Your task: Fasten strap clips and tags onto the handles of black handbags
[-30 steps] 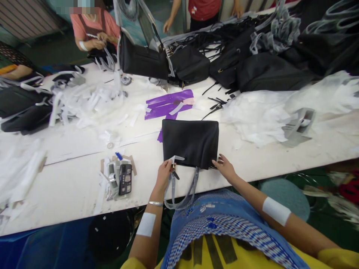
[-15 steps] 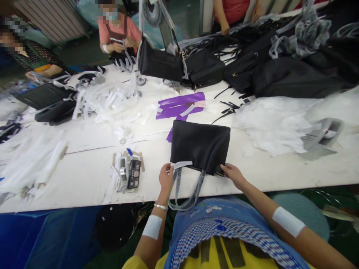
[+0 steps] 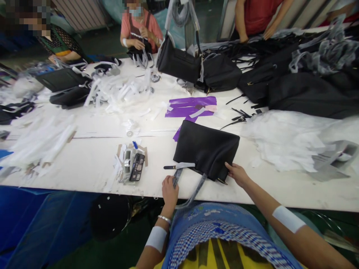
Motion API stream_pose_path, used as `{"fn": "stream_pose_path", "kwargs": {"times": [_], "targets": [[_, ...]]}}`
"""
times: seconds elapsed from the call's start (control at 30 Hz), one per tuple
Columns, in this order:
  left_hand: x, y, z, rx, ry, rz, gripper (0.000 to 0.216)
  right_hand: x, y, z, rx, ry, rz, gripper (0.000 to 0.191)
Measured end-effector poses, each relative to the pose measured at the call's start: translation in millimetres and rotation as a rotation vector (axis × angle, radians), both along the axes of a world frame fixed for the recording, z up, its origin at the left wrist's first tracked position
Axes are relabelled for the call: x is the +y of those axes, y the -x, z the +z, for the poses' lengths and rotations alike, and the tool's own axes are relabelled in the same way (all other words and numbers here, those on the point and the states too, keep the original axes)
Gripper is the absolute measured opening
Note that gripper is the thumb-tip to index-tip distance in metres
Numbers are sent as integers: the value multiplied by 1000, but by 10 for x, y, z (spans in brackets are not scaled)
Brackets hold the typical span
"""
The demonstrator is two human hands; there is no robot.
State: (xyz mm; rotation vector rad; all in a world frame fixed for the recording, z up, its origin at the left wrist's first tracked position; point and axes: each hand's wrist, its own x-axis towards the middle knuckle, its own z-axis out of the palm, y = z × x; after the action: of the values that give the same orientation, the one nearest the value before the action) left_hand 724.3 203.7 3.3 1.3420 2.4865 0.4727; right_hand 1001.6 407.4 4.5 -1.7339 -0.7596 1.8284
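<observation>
A black handbag [image 3: 209, 145] lies flat on the white table, its two wrapped handles [image 3: 198, 190] trailing toward my apron. My left hand [image 3: 169, 191] is closed at the left end of a handle, just below the bag's edge. At the bag's lower right corner, my right hand [image 3: 237, 174] pinches the edge, thumb on top and the other fingers mostly hidden. Beside the left hand, a short black strap with a white wrapped end [image 3: 183, 165] lies partly over the bag.
Left of the bag stand a tape dispenser [image 3: 127, 164] and a black patterned box [image 3: 137, 167]. Purple sheets [image 3: 192, 106] lie behind it. White wrapping [image 3: 283, 138] is heaped to the right. More black bags [image 3: 179, 59] line the far side, where co-workers [image 3: 141, 30] handle pieces.
My left hand has let go of the strap's end and moved down to the handle. The bag has turned slightly clockwise, with my right hand still at its corner. The view has shifted left.
</observation>
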Motion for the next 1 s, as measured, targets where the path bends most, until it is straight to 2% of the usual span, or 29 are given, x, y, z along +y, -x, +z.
{"fn": "stream_pose_path", "kwargs": {"times": [0.13, 0.23, 0.33, 0.47, 0.53, 0.6, 0.63, 0.7, 0.8, 0.9, 1.0], "targets": [[101, 177, 77, -193, 116, 77, 47, -101, -14, 107, 25, -25, -32, 12], [225, 325, 325, -473, 133, 148, 46, -111, 13, 310, 44, -69, 3, 18], [369, 460, 856, -792, -50, 177, 53, -67, 25, 647, 120, -111, 79, 22], [520, 627, 1814, -1163, -268, 107, 51, 13, -123, 1165, 183, -82, 82, 17], [574, 692, 2225, -1300, -340, 50, 52, 39, -279, 1361, 191, -55, 77, 15], [644, 728, 2505, -1401, -406, 9, 51, 37, -434, 1480, 228, -36, 104, 21], [699, 735, 2587, -1439, -456, 6, 49, 25, -491, 1511, 254, -23, 129, 23], [872, 725, 2639, -1488, -569, 28, 41, -14, -535, 1522, 306, 6, 166, 20], [1275, 672, 2465, -1497, -690, 49, 34, -59, -431, 1440, 322, -42, 98, 15], [1628, 605, 2054, -1372, -726, 73, 50, -62, -276, 1248, 149, -310, 32, 29], [1637, 537, 1489, -936, -576, 115, 66, -93, -212, 942, -265, -534, 153, 46]]}}
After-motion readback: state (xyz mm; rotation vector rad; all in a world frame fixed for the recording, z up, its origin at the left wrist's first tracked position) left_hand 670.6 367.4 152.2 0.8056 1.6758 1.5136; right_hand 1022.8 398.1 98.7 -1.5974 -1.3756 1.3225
